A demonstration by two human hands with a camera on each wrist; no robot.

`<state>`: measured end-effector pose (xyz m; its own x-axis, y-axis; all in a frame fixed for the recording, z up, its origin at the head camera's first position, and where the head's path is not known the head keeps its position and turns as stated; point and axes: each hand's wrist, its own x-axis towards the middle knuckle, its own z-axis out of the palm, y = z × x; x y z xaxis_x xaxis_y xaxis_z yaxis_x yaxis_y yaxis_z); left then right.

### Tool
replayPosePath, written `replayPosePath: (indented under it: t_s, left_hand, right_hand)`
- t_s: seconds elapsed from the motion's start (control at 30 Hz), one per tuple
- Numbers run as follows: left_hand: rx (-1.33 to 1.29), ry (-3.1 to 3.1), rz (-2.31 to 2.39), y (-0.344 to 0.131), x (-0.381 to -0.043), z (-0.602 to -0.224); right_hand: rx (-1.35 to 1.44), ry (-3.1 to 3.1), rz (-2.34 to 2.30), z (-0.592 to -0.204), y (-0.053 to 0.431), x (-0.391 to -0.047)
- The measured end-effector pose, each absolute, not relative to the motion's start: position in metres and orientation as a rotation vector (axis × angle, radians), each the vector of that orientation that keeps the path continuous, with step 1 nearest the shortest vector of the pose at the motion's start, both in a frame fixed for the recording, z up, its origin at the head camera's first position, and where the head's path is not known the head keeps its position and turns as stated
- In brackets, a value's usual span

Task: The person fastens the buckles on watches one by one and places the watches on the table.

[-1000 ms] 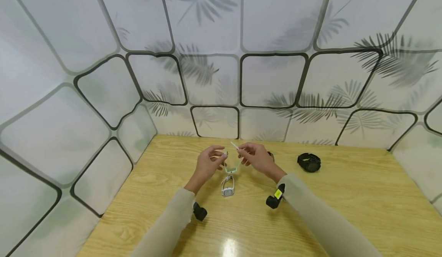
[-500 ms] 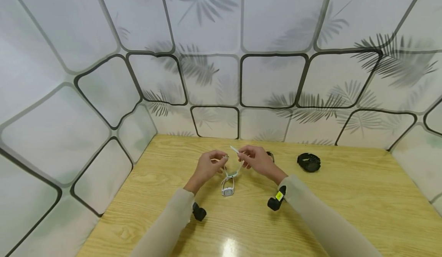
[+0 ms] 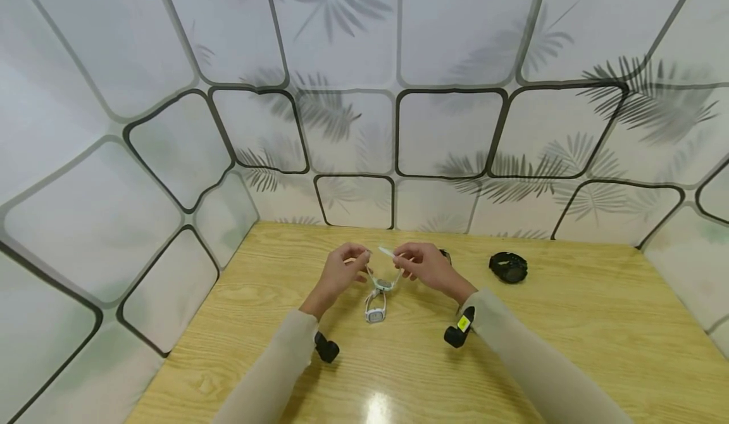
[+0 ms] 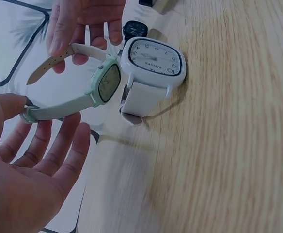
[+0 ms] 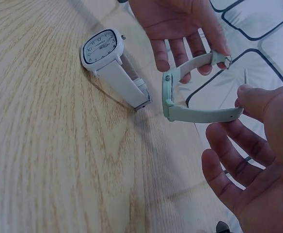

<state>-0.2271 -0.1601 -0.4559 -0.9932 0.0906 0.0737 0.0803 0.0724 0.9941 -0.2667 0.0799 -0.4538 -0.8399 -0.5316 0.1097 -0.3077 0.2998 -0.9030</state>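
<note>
A mint-green wristwatch [image 3: 384, 285] is held unbuckled between both hands, its case hanging lowest and its two strap halves rising. My left hand [image 3: 340, 269] pinches the buckle end between thumb and fingers; the metal buckle [image 5: 227, 61] shows at those fingertips in the right wrist view. With thumb and forefinger, my right hand [image 3: 427, 266] grips the other strap half [image 5: 207, 115] near its end, and the free tip sticks out past the thumb. Just nearer to me, a white wristwatch [image 3: 374, 315] sits on the table with its strap closed in a loop.
To the right, a black wristwatch [image 3: 509, 268] lies on the wooden table [image 3: 569, 335]. Another dark watch [image 3: 446, 256] is partly hidden behind my right hand. A patterned wall covering [image 3: 450, 133] stands along the table's back edge.
The green watch has come down slightly and its dial now tilts more upward. The free strap tip has dropped and leans flatter. Both hands keep their hold on the strap ends.
</note>
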Motion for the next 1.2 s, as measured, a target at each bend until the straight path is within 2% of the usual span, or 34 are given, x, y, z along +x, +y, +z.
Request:
replayPosePath:
  t_s: [1.2]
  left_hand:
    - [0.297, 2.347, 2.158, -0.143, -0.226, -0.451]
  right_hand:
    - [-0.833, 2.380, -1.564, -0.455, 0.075, -0.263]
